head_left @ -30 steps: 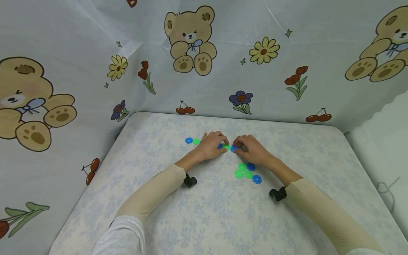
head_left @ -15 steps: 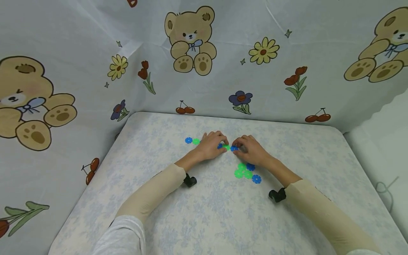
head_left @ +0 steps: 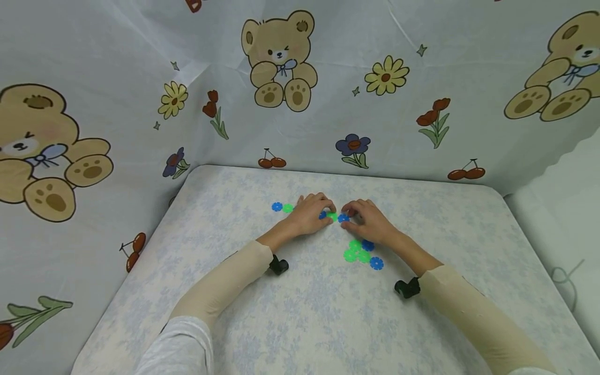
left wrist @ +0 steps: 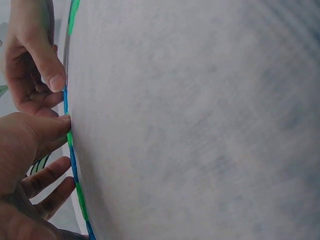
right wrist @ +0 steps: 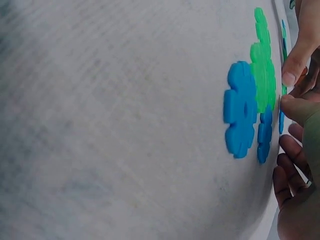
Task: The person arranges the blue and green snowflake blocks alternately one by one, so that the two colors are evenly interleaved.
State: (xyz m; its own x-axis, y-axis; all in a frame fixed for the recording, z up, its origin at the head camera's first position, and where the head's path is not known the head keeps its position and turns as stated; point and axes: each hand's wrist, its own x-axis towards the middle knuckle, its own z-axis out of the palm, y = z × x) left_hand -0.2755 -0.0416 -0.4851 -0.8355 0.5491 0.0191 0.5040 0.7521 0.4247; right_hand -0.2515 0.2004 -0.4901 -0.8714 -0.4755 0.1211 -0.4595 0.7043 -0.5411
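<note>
In the head view my left hand [head_left: 310, 215] holds a green flower-shaped disc [head_left: 332, 216] between thumb and fingers. A blue disc [head_left: 323, 214] shows beneath its curved fingers. Facing it, my right hand [head_left: 370, 221] pinches another blue disc [head_left: 344, 218] by its edge. These flat, notched discs lie in a line, and the left wrist view shows green and blue pieces [left wrist: 81, 201] in it edge-on. At the line's left end are a blue disc [head_left: 277, 207] and a green disc [head_left: 288, 208]. Part of the line is hidden under my left hand.
Nearer me, several green discs [head_left: 350, 255] lie clustered with a blue disc [head_left: 367, 245] and a second blue disc [head_left: 376, 263]. They rest on a pale patterned table [head_left: 300, 312]. A bear-print curtain [head_left: 319, 130] hangs behind the table.
</note>
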